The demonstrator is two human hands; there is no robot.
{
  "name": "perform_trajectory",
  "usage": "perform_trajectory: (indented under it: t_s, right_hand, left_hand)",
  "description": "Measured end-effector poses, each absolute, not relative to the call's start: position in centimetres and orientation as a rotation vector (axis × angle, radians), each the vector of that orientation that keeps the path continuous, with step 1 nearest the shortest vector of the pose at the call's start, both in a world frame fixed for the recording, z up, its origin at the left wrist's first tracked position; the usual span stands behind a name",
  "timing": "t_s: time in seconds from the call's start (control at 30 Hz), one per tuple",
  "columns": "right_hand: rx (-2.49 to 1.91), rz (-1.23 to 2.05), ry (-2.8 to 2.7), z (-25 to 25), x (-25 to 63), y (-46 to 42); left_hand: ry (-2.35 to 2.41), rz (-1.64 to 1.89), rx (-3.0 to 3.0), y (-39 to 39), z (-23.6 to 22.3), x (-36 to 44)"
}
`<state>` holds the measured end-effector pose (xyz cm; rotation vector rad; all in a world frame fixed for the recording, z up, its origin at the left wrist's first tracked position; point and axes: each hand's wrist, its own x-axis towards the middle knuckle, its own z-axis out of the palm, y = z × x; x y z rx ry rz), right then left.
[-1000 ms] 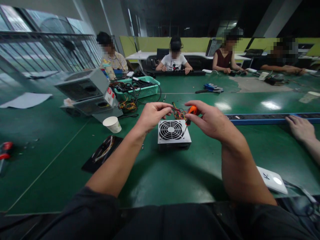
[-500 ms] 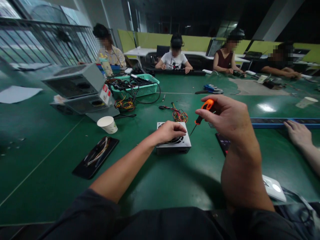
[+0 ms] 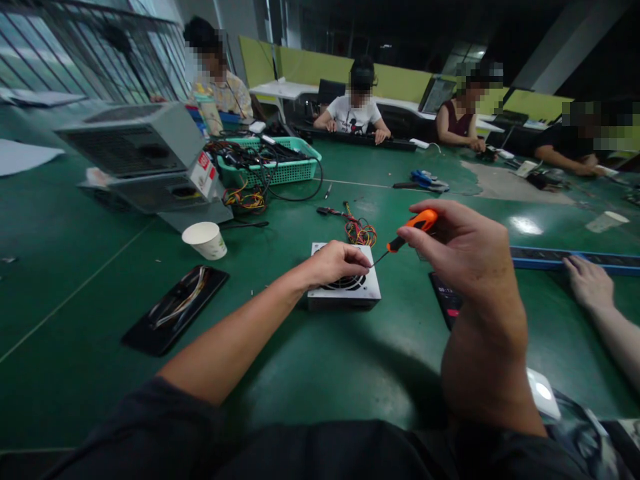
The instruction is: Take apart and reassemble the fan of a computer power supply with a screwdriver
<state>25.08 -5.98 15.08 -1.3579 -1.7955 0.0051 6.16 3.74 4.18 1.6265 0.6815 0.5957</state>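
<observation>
A grey computer power supply (image 3: pixel 371 291) lies fan side up on the green table in front of me, its bundled coloured cables (image 3: pixel 361 231) behind it. Over its fan grille rests my left hand (image 3: pixel 336 261), thumb and fingers pinched together near the right side; whatever is between them is too small to make out. My right hand (image 3: pixel 467 250) grips an orange and black screwdriver (image 3: pixel 423 221) by its handle. The screwdriver slants down to the left, and its thin shaft reaches the fingertips of my left hand. Those fingertips hide what the tip touches.
On the left stand a paper cup (image 3: pixel 206 241), a black tray with wires (image 3: pixel 175 310) and stacked power supplies (image 3: pixel 150 153). A green basket of cables (image 3: pixel 295 167) sits behind. To the right are a phone (image 3: pixel 443 300) and a co-worker's hand (image 3: pixel 590 283). Several people sit opposite.
My right hand has tilted the screwdriver flatter and brought its tip left, to my left fingertips. My left hand stays pinched over the power supply. The view has shifted slightly.
</observation>
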Motion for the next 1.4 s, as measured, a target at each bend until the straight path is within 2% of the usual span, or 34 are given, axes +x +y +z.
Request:
perform_trajectory:
  t_s: [0.53,0.77,1.03,1.4]
  right_hand:
    - [-1.363,0.045,-1.849,15.0,24.9,-6.3]
    - [-1.364,0.12,-1.983,15.5,24.8,-7.0]
    - [-1.353,0.013,-2.028,14.8,23.3,-6.2]
    - [-1.359,0.081,-2.119,14.4,23.1,-5.9]
  left_hand:
    - [0.659,0.591,1.709,3.7,4.1,6.2]
    - [0.647,0.581,1.861,3.9,3.7,6.2]
    - [0.511,0.532,2.088,3.2,4.5,6.1]
    - [0.474,0.459,2.249,2.8,4.6,5.8]
